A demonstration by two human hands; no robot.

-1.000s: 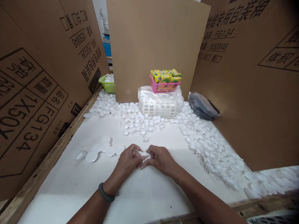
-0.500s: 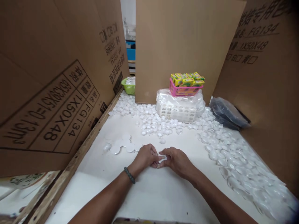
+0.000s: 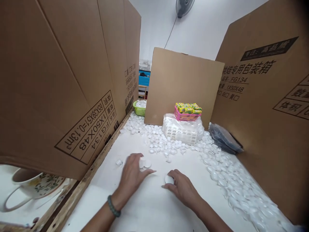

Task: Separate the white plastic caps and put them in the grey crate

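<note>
My right hand (image 3: pixel 182 188) grips a small round white disc (image 3: pixel 169 179) between thumb and fingers, low over the white tabletop (image 3: pixel 154 206). To its left my left hand (image 3: pixel 134 174), with a dark beaded bracelet on the wrist, is spread with the thumb stretched out. Its fingers reach over a few flat white discs (image 3: pixel 147 164) and partly hide them. A crumpled-looking clear or white piece (image 3: pixel 119 162) lies left of that hand. Beyond both hands sits a single white piece (image 3: pixel 168 160).
Many small white pieces (image 3: pixel 231 180) cover the right side and back. A plastic-wrapped pack (image 3: pixel 181 133) bears a pink basket (image 3: pixel 187 116) of yellow boxes. Cardboard walls (image 3: pixel 185 83) stand around. Also here are a green basket (image 3: pixel 139 111), dark plastic bags (image 3: pixel 224 138) and a patterned mug (image 3: pixel 36 185).
My hands, together before, have separated. The left has moved left to the discs and opened; the right keeps a white disc. The camera has tilted up, showing a wall fan.
</note>
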